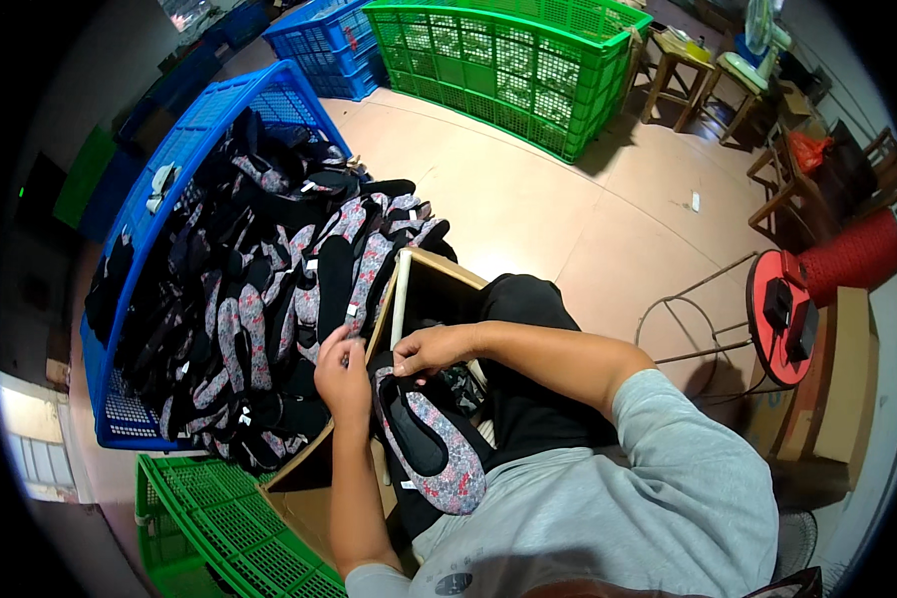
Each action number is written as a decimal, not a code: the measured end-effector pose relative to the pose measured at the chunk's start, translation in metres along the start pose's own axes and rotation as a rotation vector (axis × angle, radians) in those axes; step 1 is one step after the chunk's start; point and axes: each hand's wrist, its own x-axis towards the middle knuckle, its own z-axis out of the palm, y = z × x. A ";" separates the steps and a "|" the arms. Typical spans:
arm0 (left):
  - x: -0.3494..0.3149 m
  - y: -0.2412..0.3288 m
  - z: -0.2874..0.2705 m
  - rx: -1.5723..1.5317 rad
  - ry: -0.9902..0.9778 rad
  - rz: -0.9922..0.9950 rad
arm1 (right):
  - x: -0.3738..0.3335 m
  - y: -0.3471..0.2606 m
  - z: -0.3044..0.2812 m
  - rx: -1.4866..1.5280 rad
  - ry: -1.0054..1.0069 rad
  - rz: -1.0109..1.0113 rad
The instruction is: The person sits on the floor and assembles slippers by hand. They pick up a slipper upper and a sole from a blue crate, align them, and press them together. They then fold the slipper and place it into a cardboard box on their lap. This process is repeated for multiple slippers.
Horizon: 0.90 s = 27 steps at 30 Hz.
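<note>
A grey floral fabric slipper (pixel 455 476) with a black lining lies over my lap, its toe toward me and its heel away. At its heel end my right hand (pixel 431 351) is closed, fingertips pinching the edge. My left hand (pixel 343 384) is just left of that heel, fingers curled together; whatever they hold, if anything, is too small to make out. Beyond my left hand spreads a big heap of similar floral and black slippers (pixel 254 319), several with small white tags. They spill from a tipped blue plastic crate (pixel 169 159).
An open cardboard box (pixel 304 498) stands against my left forearm, above a green crate (pixel 234 538). Farther off are a large green crate (pixel 488 75) and stacked blue crates (pixel 329 50). On the right, a red round stool (pixel 775 344) bears black boxes; wooden stools (pixel 673 80) stand behind.
</note>
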 end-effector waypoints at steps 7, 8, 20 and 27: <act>-0.077 0.021 -0.007 -0.002 0.085 0.077 | -0.011 -0.014 0.015 -0.009 0.100 0.070; -0.084 0.018 -0.005 -0.001 0.074 0.075 | -0.010 -0.012 0.016 -0.037 0.098 0.083; -0.086 0.027 0.007 0.312 0.107 -0.014 | -0.004 0.003 0.035 0.084 0.190 -0.078; -0.072 0.007 0.002 0.125 -0.004 0.152 | 0.003 0.008 0.041 0.123 0.253 -0.195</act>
